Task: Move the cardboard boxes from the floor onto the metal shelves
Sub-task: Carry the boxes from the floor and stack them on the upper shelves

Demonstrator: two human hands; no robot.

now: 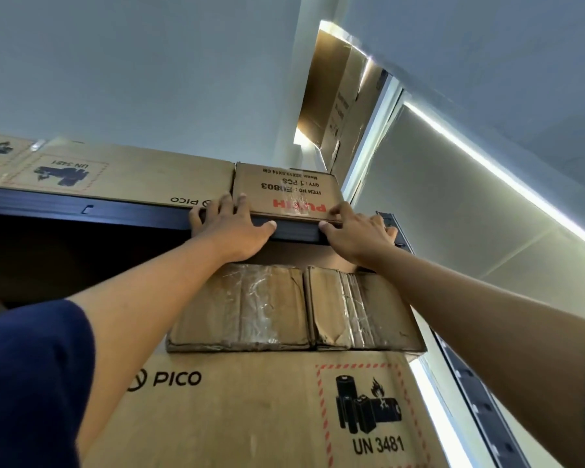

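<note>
A person reached overhead with both arms toward the top level of a dark metal shelf [122, 212], seen from below. A small cardboard box [286, 192], printed upside down with "PUSH" in red and an item number, sat on that top level at its front edge, just beside a long PICO box [129, 177] to its left. The left hand [232, 228] lay flat against the box's lower left corner and the shelf beam, fingers spread and straight, thumb along the beam. The right hand [358, 234] rested at the box's lower right corner, fingers extended toward the shelf upright [390, 224]; whether its fingertips curled round that post could not be made out. On the level beneath, two worn, tape-wrapped boxes [294, 305] lay side by side atop a large PICO box [250, 410] marked UN 3481. A dark blue sleeve [31, 376] covered the left upper arm.
</note>
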